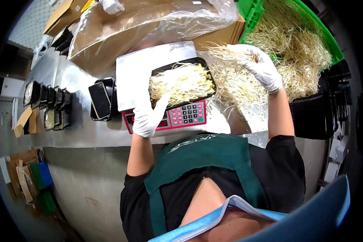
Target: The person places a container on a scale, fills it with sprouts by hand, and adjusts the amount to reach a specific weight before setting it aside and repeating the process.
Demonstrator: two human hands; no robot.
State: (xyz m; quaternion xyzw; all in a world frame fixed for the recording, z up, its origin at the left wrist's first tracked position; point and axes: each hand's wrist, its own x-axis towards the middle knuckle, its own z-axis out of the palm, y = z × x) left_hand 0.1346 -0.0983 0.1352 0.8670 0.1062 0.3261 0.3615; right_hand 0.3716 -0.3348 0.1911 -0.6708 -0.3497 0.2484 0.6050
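Observation:
A black tray (197, 61) full of pale bean sprouts (185, 82) sits on the weighing scale (129, 76), which has a red keypad. My left hand (146, 119), in a white glove, grips the tray's near left corner; its thumb lies over the sprouts and its fingers run along the outer side, washed out against the scale's bright plate. To the right, my gloved right hand (259, 66) is closed on a small tuft of bean sprouts (224, 52), thin and brownish, held above a loose heap of sprouts (240, 88).
A green crate (334, 50) heaped with sprouts stands right. Behind is a plastic-lined cardboard box (109, 44), with another person's gloved hand (111, 5) above it. Stacked black trays (312, 117) are at right, filled trays (54, 97) at left. A phone (100, 97) rests on black trays.

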